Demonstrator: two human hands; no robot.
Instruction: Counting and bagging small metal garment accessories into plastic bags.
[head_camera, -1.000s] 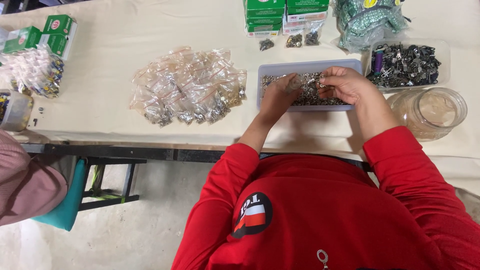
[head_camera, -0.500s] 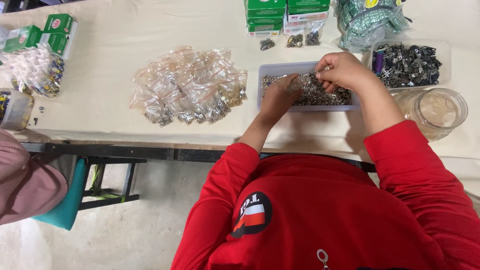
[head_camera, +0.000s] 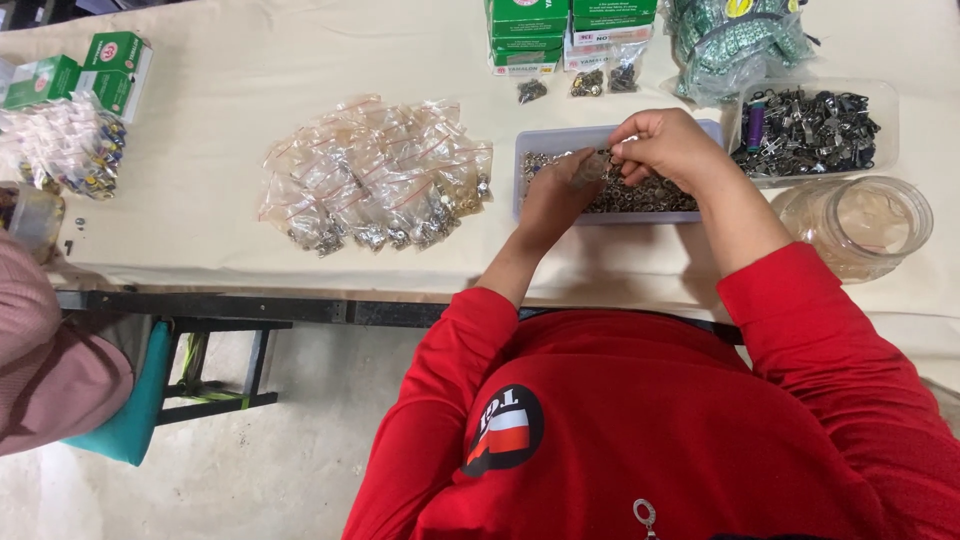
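Both hands over grey tray (head_camera: 530, 150) of small metal parts (head_camera: 650, 195): left hand (head_camera: 555, 190) pinches a small clear bag (head_camera: 592, 165), right hand (head_camera: 665, 145) fingers curled at its mouth. Filled bag pile (head_camera: 375, 175) left, clear jar (head_camera: 860, 225) right, green boxes (head_camera: 565, 25) behind

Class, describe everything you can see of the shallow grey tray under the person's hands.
The grey tray is a shallow rectangular bin, seemingly plastic, lying flat on the cloth-covered table. It holds a layer of small metal parts. The left hand and right hand meet above it, hiding its middle.
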